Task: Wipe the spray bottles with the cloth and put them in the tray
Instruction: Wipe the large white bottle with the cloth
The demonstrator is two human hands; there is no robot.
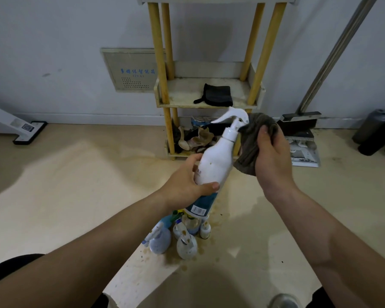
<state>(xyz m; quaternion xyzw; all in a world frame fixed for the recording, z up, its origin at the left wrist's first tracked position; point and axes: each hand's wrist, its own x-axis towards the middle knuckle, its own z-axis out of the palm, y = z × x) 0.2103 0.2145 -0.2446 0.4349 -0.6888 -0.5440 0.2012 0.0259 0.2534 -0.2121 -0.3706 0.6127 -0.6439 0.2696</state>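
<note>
Spray bottle [218, 161] — one, in curled left hand [187, 181]; one cloth [249, 141] in curled right hand [272, 158].

Left hand [186, 180], right hand [273, 160], both curled.

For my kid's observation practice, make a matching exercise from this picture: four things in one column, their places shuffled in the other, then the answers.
Things
1. spray bottle
2. grey cloth
3. black cloth
4. small bottles

Places
A. on the floor
B. in the right hand
C. on the shelf
D. in the left hand

Pairs: 1-D, 2-B, 3-C, 4-A
</note>
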